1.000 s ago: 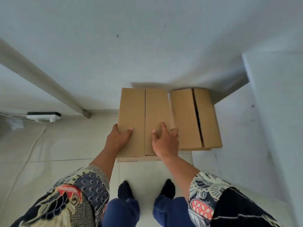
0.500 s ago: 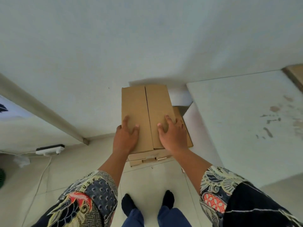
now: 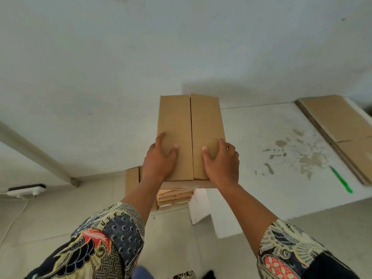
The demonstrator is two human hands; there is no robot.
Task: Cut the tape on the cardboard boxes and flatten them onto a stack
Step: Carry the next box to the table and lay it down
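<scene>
Both hands grasp one cardboard box [image 3: 191, 135], held up in front of the body with the flap seam on top. Left hand [image 3: 159, 160] grips the near-left part, thumb on top and fingers round the left side; right hand [image 3: 221, 160] mirrors it at the near-right, fingers curled round the right side. The box's long axis runs straight away from the person, seam along it, far end toward the wall [image 3: 120, 57].

The white desk [image 3: 271, 137] lies just right of the box, so the right hand is the nearer one. On the desk: flattened cardboard stack [image 3: 338, 121] at the far right edge, green cutter [image 3: 341, 180] near the front right. Likely next move is a rightward carry to set the box on the bare patch between the desk's left edge and the cutter; plenty of room there.

More boxes [image 3: 173, 196] sit on the floor below the hands, beside the desk's left edge. A power strip [image 3: 26, 190] lies on the floor far left, well apart.
</scene>
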